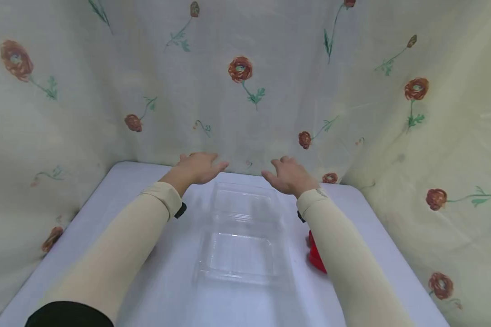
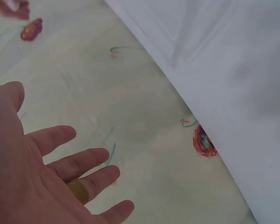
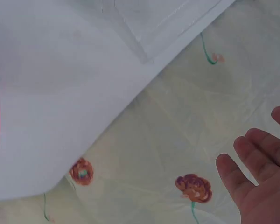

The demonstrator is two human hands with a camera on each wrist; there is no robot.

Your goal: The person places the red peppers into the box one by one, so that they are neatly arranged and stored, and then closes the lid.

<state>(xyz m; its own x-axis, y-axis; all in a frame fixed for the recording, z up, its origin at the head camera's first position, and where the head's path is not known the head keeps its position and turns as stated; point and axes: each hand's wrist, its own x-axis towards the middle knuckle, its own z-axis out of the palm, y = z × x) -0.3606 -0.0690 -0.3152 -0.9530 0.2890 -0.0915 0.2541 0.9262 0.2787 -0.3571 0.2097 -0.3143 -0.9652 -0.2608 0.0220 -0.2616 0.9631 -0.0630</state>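
Observation:
A clear plastic container (image 1: 241, 277) lies open on the white table, its two rectangular halves one behind the other. Beyond its far left corner the left hand (image 1: 198, 168) is held up with fingers spread, touching nothing; in the left wrist view this hand (image 2: 51, 172) shows a ring on one finger. The right hand (image 1: 290, 176) is raised at the far right corner, fingers extended and holding nothing; the right wrist view shows its fingers (image 3: 256, 158) apart from the table edge. Part of the container shows at the top of both wrist views.
A red object (image 1: 316, 254) lies on the table (image 1: 168, 290) right of the container, partly hidden by the right forearm. Its edge also shows in the right wrist view. A flower-patterned curtain (image 1: 213, 91) hangs behind the table and along both sides.

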